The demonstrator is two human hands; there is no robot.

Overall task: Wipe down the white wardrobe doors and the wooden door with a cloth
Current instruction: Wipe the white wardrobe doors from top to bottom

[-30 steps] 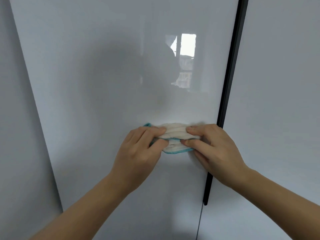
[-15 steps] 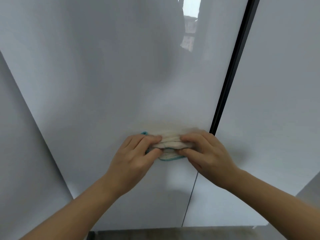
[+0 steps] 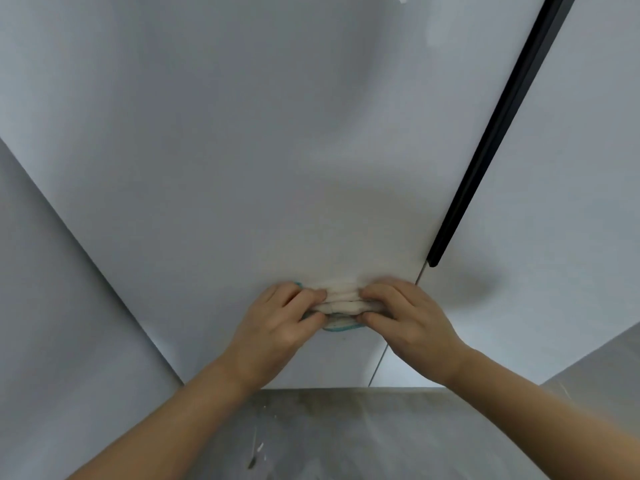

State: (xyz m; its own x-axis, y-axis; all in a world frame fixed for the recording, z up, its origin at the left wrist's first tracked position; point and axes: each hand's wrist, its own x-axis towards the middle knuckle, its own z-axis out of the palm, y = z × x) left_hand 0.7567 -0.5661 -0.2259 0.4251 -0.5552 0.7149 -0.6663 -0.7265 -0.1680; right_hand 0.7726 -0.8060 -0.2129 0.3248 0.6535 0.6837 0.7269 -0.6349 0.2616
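Cloth: bunched cloth [image 3: 341, 303], lower centre of the frame, pressed on the white wardrobe door [image 3: 242, 168].
Fingers: left hand [image 3: 277, 327] and right hand [image 3: 412, 323] both curl round it, pinching.
Change: cloth has slid down from mid-door; floor [image 3: 346, 434] now shows.
Meaning: this stroke is likely nearing the door's bottom edge.

We see dull grey mottled floor [image 3: 346, 434] along bottom, white paint specks [image 3: 260, 446] on it; light soft, even.
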